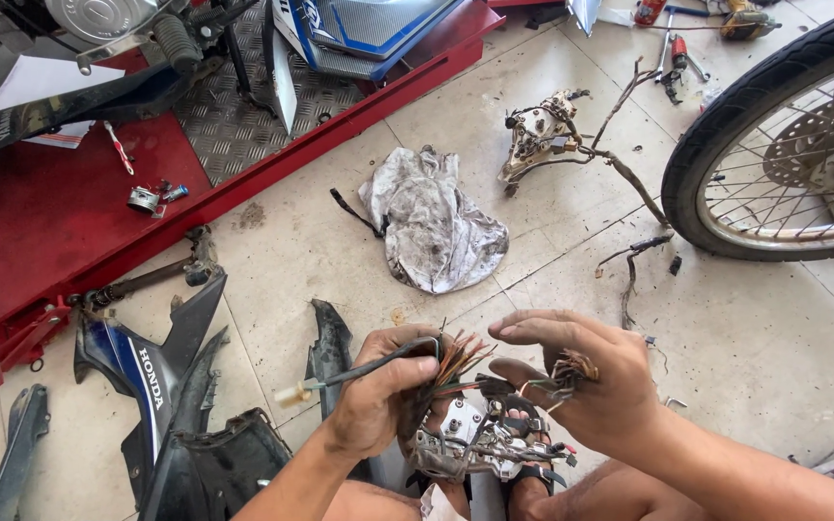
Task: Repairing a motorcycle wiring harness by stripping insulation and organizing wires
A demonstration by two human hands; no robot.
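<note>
Now left hand (374, 396) is pinching the limp, light wires (456, 359), right hand (586, 381) at 3 o'clock pinching their tangled ends; best gripped near the bundle's base.

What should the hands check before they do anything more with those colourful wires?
1. Left hand has a firm hold on the wire bundle: ok, fingers are closed around it.
2. Right hand grips its tuft of wire ends: ok.
3. Metal bracket part is steady beneath the hands: ok, it rests by the sandalled foot.
4. Wire ends are kept from touching each other: cannot tell, too small to see.
5. Rag is lying close by: ok, it lies on the tiled floor ahead.
6. Second wiring harness lies apart from the hands: ok, it is beside the wheel.
</note>
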